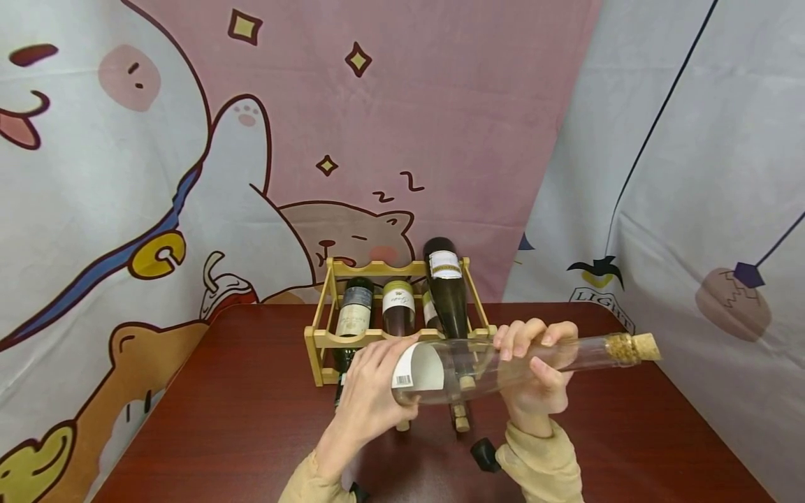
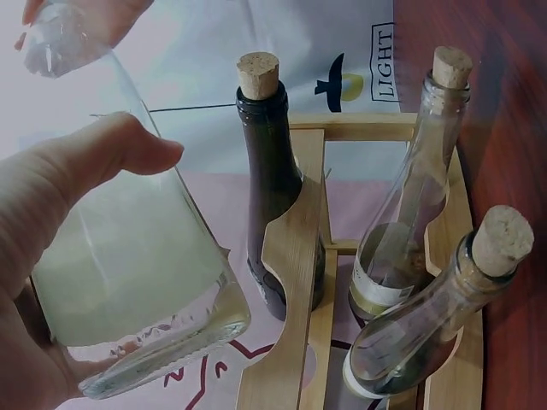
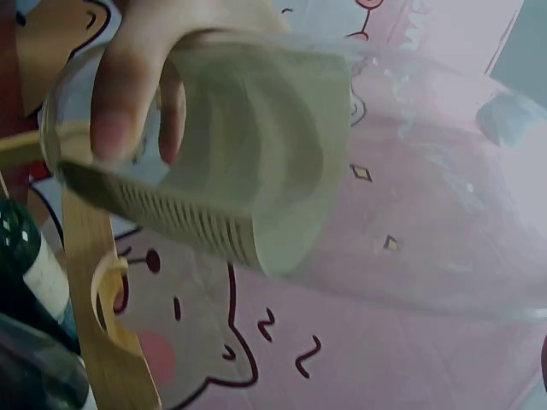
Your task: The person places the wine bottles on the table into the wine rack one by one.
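Note:
A clear glass bottle (image 1: 474, 370) with a cork stopper (image 1: 645, 346) lies nearly level in both hands, its neck pointing right. My left hand (image 1: 367, 395) grips the base end, beside a white label (image 1: 428, 367) with a barcode. Around the shoulder and lower neck curls my right hand (image 1: 537, 384). Behind the bottle stands a wooden wine rack (image 1: 330, 340). A dark bottle (image 1: 449, 300) slants on its upper right tier, cork end toward me. Lower down lie a blue-and-cream labelled bottle (image 1: 354, 318), a white-labelled bottle (image 1: 398, 304) and a partly hidden bottle (image 1: 430, 312).
The rack sits toward the back of a dark red table (image 1: 251, 391). Corked necks, such as a clear one (image 2: 432, 128), stick out past its front rail. Cartoon-printed cloth (image 1: 465, 105) hangs behind and at both sides. A small black object (image 1: 484, 454) is by the right sleeve.

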Motion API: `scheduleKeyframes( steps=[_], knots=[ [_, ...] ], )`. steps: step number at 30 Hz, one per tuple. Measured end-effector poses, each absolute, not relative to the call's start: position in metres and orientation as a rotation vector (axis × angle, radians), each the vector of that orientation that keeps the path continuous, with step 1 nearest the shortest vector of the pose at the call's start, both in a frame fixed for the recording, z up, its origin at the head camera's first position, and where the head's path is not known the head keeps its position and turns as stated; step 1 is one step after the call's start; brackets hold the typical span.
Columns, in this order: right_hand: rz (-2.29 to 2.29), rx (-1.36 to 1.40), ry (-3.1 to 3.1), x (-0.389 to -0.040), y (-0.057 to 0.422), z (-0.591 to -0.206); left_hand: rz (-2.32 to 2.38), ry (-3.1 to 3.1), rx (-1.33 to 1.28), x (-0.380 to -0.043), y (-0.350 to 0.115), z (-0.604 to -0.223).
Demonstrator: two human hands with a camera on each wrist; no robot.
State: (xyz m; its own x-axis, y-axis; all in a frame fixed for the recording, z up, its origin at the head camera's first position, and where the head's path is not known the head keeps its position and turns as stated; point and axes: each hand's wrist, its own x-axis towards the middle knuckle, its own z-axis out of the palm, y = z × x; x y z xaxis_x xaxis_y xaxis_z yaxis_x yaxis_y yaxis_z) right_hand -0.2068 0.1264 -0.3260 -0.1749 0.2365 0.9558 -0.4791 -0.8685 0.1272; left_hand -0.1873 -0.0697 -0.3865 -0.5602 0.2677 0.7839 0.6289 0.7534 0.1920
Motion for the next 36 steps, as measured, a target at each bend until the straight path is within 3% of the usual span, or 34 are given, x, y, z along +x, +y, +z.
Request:
scheduleKeyframes(
  steps=[13, 19, 24, 30, 36],
  knots=[
    [1.987, 1.284, -1.211, -0.211, 0.164, -0.331, -0.557, -2.06, -0.544, -0.196, -0.092, -0.382],
    [2.106, 1.277, -1.281, -0.211, 0.187, -0.33, -0.533, -2.087, -0.509, -0.198, -0.103, -0.38],
    [2.066, 1.052, -1.454, -0.204, 0.208, -0.327, -0.495, -2.111, -0.486, -0.2, -0.11, -0.381],
    [1.631, 0.796, -2.013, -0.191, 0.228, -0.322, -0.454, -2.11, -0.506, -0.202, -0.113, -0.382],
    [1.086, 0.867, -2.296, -0.183, 0.237, -0.32, -0.386, -2.086, -0.529, -0.203, -0.115, -0.383]
  ],
)
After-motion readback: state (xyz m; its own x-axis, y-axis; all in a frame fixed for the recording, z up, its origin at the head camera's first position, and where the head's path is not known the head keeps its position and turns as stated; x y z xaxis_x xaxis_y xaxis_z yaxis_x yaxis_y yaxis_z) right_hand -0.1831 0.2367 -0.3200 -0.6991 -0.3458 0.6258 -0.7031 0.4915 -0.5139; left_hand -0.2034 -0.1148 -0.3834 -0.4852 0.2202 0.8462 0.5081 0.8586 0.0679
